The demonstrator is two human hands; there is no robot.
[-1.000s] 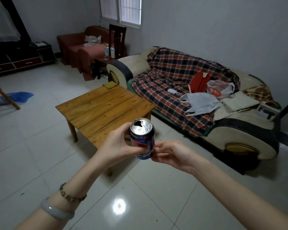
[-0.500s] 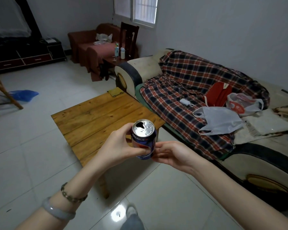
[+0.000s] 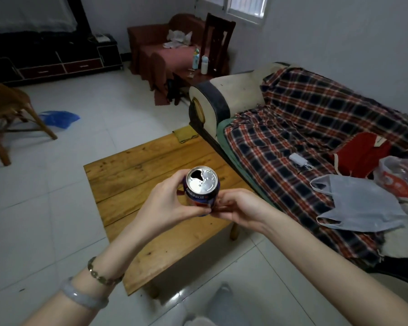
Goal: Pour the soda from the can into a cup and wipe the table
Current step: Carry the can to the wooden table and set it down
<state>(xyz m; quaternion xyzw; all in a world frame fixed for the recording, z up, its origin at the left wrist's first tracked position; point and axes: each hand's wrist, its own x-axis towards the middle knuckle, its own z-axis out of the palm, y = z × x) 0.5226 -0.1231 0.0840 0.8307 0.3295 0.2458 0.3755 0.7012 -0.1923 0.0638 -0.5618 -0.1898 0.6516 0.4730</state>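
Low wooden plank bench (image 3: 137, 170) straight ahead, right edge just beside the plaid-draped sofa (image 3: 240, 88), narrow gap between. Left and near edges bordered by open white tiled floor (image 3: 45, 208); wooden chair (image 3: 7, 109) and blue plastic bag (image 3: 58, 117) well apart at far left. Held upright above the bench top: opened blue aluminium soda can (image 3: 201, 184), silver lid up. Left hand (image 3: 167, 203) curled round its left side; right hand (image 3: 240, 208) clasping the lower right side near the base.

A plaid blanket (image 3: 316, 118) covers the sofa (image 3: 233, 88), with a grey plastic bag (image 3: 358, 203) and a red bag (image 3: 360, 154) lying on it. A blue bag (image 3: 57, 117) lies on the floor (image 3: 45, 208).
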